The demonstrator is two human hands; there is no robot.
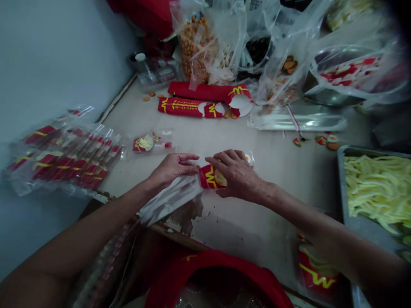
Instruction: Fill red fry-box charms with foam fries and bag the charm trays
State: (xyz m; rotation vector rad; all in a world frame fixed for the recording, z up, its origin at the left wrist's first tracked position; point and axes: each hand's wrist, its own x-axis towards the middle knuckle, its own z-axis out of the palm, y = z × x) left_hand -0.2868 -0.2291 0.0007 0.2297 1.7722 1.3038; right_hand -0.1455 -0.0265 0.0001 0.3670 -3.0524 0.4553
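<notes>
Under the fingers is a flat, pale, chipped table [298, 175], with a pale blue wall [54, 64] to their left. The right hand [236, 173] holds a small red card packet [209, 177] under its fingers; I cannot tell if the left hand [173, 168] pinches the long clear plastic bag [173, 199] beside it. Bulging see-through plastic sacks [198, 51] crowd the far end.

At ten o'clock we have a pale wall [48, 64], and at eleven a large red item [147, 15] whose nature we cannot tell. Below it we find clear containers [157, 73], one near a white cap [140, 57]. At twelve we see a clear bag of orange-brown pieces [196, 47]; at one, dark contents [258, 50] in plastic; toward two, a metal bowl [334, 97] holding red-and-white pieces [351, 72].
</notes>
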